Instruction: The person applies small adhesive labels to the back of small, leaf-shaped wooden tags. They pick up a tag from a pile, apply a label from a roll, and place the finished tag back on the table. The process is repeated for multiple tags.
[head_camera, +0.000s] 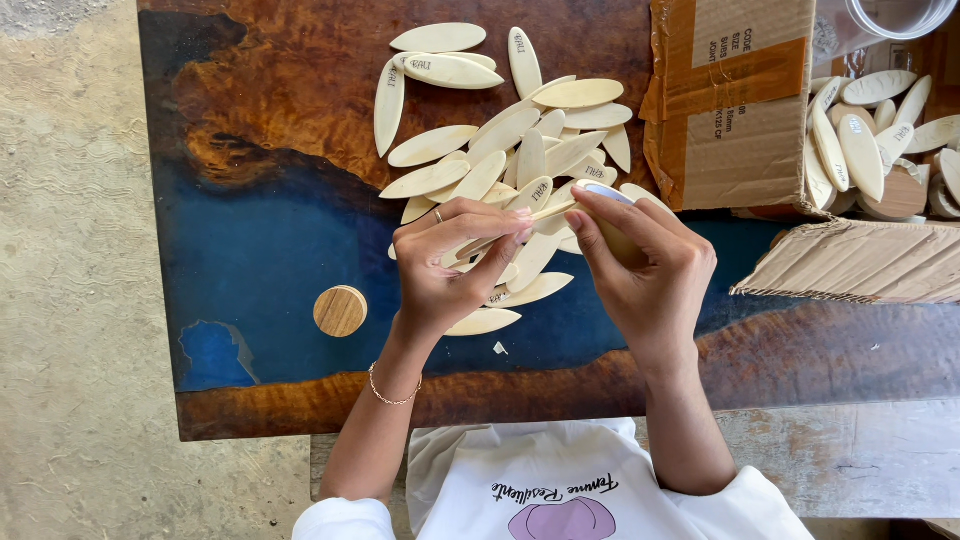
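A pile of pale, flat, oval wooden pieces (520, 140) lies spread on a brown and blue resin table (260, 250). My left hand (450, 270) pinches one oval wooden piece (548, 212) by its end, just above the near edge of the pile. My right hand (645, 275) is closed around a small whitish object (605, 192) whose tip touches that same piece. Both hands meet over the table's blue band. What the small object is cannot be made out.
A small round wooden disc (340, 311) sits on the blue area to the left. An open cardboard box (730, 100) holding more oval pieces (870, 140) stands at the right, its flap (860, 262) lying on the table. A clear container's rim (900, 15) shows at the top right.
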